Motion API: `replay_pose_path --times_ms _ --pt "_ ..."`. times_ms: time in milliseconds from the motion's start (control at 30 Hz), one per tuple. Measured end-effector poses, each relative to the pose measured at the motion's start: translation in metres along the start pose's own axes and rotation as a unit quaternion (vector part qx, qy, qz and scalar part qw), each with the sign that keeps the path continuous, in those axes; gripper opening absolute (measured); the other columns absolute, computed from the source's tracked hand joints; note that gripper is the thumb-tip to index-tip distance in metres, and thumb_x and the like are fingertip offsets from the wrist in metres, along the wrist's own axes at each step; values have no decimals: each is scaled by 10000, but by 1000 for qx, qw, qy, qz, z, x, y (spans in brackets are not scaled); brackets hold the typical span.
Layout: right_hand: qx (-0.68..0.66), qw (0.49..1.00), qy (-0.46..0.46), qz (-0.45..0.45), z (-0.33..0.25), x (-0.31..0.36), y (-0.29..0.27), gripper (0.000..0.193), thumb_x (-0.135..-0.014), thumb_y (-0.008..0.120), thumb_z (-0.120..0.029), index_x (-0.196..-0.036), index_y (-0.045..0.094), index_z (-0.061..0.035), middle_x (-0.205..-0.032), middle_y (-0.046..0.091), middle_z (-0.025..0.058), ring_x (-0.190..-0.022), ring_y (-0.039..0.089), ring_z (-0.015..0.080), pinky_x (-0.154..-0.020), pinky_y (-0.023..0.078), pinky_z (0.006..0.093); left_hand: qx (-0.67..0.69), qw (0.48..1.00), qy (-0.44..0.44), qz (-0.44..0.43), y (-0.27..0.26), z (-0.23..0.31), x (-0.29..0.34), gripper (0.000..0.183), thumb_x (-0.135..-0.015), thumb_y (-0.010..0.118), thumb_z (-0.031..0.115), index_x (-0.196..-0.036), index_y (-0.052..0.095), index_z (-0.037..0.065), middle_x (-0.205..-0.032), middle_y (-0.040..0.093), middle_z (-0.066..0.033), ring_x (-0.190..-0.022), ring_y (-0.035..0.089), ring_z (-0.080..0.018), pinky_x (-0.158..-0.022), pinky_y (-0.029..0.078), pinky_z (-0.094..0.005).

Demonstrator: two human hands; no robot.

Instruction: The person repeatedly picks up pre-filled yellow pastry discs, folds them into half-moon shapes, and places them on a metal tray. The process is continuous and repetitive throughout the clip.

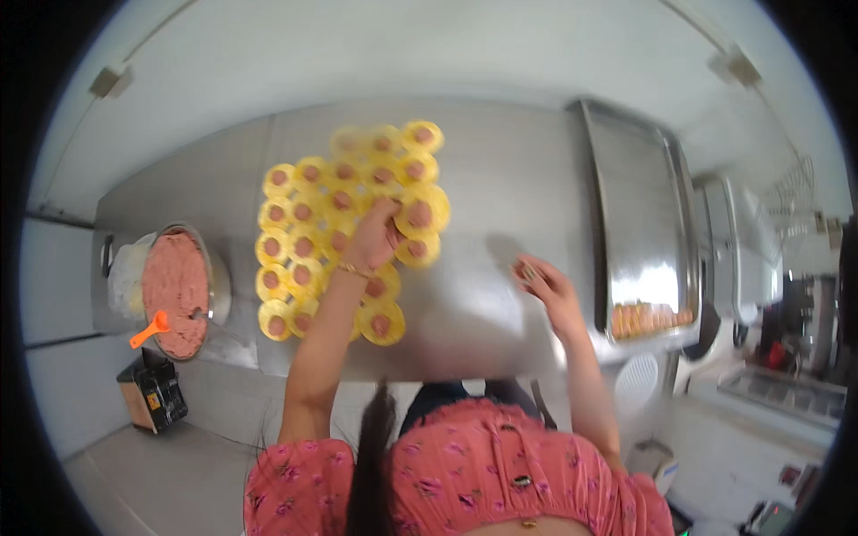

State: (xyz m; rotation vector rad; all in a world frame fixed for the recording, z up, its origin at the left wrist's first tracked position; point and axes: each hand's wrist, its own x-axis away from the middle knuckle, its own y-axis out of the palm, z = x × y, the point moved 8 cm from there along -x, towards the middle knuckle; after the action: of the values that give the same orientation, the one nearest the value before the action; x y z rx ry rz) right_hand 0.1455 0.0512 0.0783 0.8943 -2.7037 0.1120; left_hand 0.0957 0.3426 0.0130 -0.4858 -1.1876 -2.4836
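Note:
My left hand [377, 234] pinches the edge of a round yellow dough wrapper [439, 224] with a dab of pink meat filling in its middle, lifted above the others. Beneath and around it, rows of similar yellow wrappers [278, 213] lie on the steel table, each topped with pink filling. To the right, my right hand [547, 288] hovers over bare steel with its fingers curled together. Whatever may be between those fingertips is too small to make out.
A metal bowl [219, 284] of pink ground meat [174, 281] stands at the left, with an orange scoop [150, 330] at its near side. On the right, a long metal tray [643, 205] holds a row of filled pieces [651, 319] at its near end. A wall borders the table's far side.

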Motion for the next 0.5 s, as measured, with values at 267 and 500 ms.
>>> replay_pose_path --times_ms 267,500 --pt "-121 977 146 99 114 51 -39 224 -885 622 -73 -1052 612 76 -904 664 114 -754 640 126 -663 547 240 -209 966 -149 -24 74 -209 64 284 -950 433 122 -1192 512 -4 -1105 574 -77 -1000 597 -158 -833 531 -303" --pt "-40 982 112 147 161 75 -84 177 -890 556 -14 -1027 635 66 -883 661 91 -749 632 117 -682 528 222 -278 956 -92 24 83 -261 72 348 -937 414 37 -1274 481 -12 -1190 560 -106 -1104 559 -182 -897 500 -293"
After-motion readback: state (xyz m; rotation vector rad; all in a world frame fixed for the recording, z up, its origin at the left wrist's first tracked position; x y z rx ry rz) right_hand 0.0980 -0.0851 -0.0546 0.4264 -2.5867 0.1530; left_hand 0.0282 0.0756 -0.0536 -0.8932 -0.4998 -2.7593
